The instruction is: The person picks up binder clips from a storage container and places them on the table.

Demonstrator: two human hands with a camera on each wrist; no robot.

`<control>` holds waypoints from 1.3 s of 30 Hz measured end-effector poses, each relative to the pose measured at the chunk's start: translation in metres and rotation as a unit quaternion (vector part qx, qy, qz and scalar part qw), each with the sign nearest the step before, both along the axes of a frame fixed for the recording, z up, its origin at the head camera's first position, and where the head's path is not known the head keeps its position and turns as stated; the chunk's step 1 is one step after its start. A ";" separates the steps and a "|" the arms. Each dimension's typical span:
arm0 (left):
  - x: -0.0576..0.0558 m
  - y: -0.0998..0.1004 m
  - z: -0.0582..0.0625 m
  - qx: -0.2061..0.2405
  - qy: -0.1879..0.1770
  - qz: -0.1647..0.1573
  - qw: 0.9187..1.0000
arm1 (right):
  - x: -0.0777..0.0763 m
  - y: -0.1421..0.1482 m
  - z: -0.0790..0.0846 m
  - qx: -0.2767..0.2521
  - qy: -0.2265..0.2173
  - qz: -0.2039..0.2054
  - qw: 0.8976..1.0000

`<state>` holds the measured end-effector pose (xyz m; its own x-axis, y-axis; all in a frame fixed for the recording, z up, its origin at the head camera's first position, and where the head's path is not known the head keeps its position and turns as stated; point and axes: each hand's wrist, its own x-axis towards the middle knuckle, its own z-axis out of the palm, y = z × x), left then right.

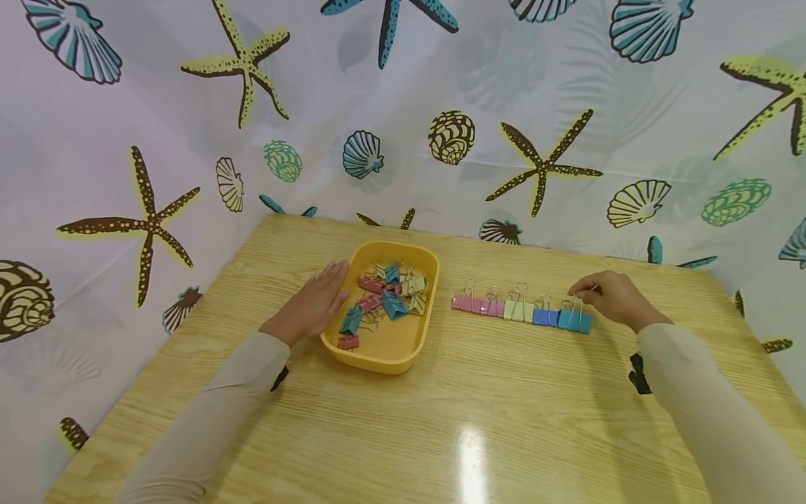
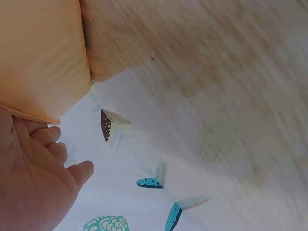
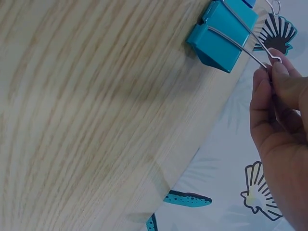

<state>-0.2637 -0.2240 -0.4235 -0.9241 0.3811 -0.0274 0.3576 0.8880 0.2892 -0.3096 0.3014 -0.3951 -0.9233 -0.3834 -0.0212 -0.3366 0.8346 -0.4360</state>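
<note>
A teal binder clip (image 1: 574, 320) stands at the right end of a row of binder clips on the table. My right hand (image 1: 607, 297) pinches its wire handle between thumb and fingertips. In the right wrist view the clip's teal body (image 3: 226, 36) and wire arms show clearly. To its left, side by side, are a blue clip (image 1: 545, 317), a pale yellow clip (image 1: 518, 311) and two pink clips (image 1: 467, 303). My left hand (image 1: 315, 301) lies along the left side of a yellow tray (image 1: 378, 365), fingers extended at its rim. Several loose clips (image 1: 394, 305) lie jumbled in the tray.
The wooden table (image 1: 504, 420) runs back to a white cloth (image 1: 403, 91) printed with starfish and shells, which hangs behind and along the left side. Black straps (image 1: 639, 374) show at the wrists.
</note>
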 end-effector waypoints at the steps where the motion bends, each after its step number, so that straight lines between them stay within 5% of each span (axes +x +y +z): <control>1: 0.000 0.000 0.000 0.000 0.000 0.000 1.000 | 0.000 0.000 0.000 0.000 0.000 -0.001 1.000; 39: 0.000 0.000 -0.002 0.000 0.010 0.000 1.000 | 0.004 0.000 0.004 0.004 -0.001 0.005 1.000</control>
<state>-0.2640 -0.2237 -0.4252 -0.9245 0.3811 -0.0085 0.3635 0.8880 0.2817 -0.3051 0.3013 -0.3915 -0.9192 -0.3930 -0.0265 -0.3446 0.8349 -0.4292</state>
